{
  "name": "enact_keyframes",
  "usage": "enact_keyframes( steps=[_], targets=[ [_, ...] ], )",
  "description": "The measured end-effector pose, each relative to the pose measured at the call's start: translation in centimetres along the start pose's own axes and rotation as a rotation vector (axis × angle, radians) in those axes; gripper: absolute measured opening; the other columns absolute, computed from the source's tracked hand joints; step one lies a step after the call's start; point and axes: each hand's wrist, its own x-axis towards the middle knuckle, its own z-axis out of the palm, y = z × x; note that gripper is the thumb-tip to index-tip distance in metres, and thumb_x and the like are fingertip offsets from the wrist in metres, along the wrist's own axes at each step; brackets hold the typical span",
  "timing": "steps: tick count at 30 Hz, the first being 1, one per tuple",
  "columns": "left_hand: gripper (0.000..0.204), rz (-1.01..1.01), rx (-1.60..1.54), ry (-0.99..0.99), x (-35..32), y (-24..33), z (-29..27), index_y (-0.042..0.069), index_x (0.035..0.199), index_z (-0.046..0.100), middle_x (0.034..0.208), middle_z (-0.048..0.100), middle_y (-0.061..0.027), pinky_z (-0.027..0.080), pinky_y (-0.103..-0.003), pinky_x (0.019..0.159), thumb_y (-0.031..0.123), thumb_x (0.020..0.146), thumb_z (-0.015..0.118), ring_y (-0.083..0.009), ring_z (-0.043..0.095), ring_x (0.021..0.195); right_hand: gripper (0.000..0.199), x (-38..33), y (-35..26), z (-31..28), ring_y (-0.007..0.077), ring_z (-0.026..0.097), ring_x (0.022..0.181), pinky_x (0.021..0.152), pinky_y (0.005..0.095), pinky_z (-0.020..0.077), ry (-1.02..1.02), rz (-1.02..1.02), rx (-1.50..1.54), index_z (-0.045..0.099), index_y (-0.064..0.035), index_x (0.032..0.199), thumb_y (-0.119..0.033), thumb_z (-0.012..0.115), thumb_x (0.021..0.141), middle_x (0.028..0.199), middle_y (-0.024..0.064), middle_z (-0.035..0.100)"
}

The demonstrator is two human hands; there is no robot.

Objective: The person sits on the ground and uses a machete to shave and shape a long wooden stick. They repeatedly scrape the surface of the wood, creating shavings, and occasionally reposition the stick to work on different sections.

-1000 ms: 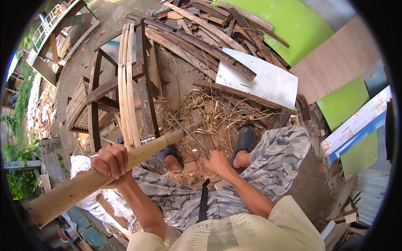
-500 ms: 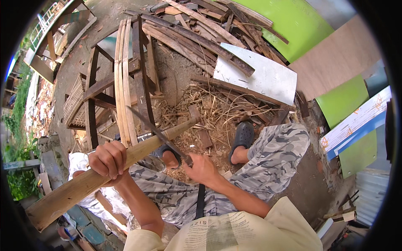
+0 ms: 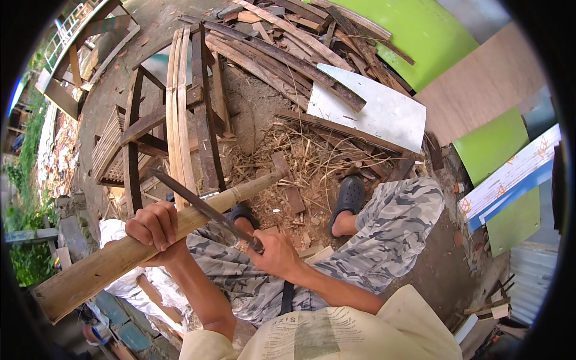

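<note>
A thick tan bamboo pole [image 3: 96, 271] slants from the lower left up to the middle, its far end down among the shavings. My left hand [image 3: 155, 229] is closed around its middle part. In my right hand [image 3: 277, 255], closed on the handle, is a dark long-bladed knife like a machete [image 3: 204, 207]. The blade crosses over the pole just right of my left hand, its tip pointing up and left. Whether the edge touches the bamboo I cannot tell.
Shavings and strips [image 3: 312, 156] litter the ground by my clogs [image 3: 348, 198]. Ahead left stands a wooden frame [image 3: 207, 132] with pale slats leaning on it. Scrap timber [image 3: 270, 66], a white board [image 3: 372, 108] and green panels [image 3: 420, 42] lie ahead and right. Blocks [image 3: 75, 222] are at left.
My right hand has moved left and slightly down with the knife, so the blade sits farther left across the pole. The left hand and the pole have barely shifted.
</note>
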Motion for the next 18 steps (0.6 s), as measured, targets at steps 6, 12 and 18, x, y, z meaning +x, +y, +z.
enact_keyframes(
  steps=[6, 12, 18],
  targets=[
    [0.050, -0.020, 0.067, 0.135, -0.7, 0.7, -0.8, 0.018, 0.068, 0.039, 0.049, 0.045, 0.0066, 0.034, -0.020, 0.044, 0.057, 0.095, 0.055, -0.0060, 0.042, 0.042, 0.028, 1.3, 4.4, 0.0, 0.0466, 0.065, 0.072, 0.067, 0.0511, 0.0518, -0.053, 0.260, -0.019, 0.065, 0.0012, 0.087, -0.027, 0.067, 0.083, 0.070, 0.0262, 0.065],
    [0.049, -0.014, 0.055, 0.182, -0.6, 0.5, 0.2, 0.017, 0.068, 0.038, 0.049, 0.042, 0.0054, 0.033, -0.021, 0.045, 0.055, 0.096, 0.052, -0.0077, 0.040, 0.043, 0.026, 0.3, 1.4, 0.6, 0.0456, 0.065, 0.071, 0.065, 0.0485, 0.0511, -0.021, 0.110, -0.006, 0.064, 0.0022, 0.086, -0.024, 0.067, 0.082, 0.070, 0.0256, 0.064],
    [0.048, -0.011, 0.026, 0.221, -0.6, 1.0, -0.3, 0.017, 0.066, 0.039, 0.050, 0.042, 0.0031, 0.032, -0.024, 0.047, 0.050, 0.101, 0.040, -0.0098, 0.039, 0.046, 0.032, 0.6, 0.1, -0.3, 0.0474, 0.066, 0.076, 0.068, 0.0521, 0.0527, -0.093, 0.197, -0.065, 0.065, 0.0012, 0.095, -0.028, 0.069, 0.083, 0.073, 0.0294, 0.065]
  ],
)
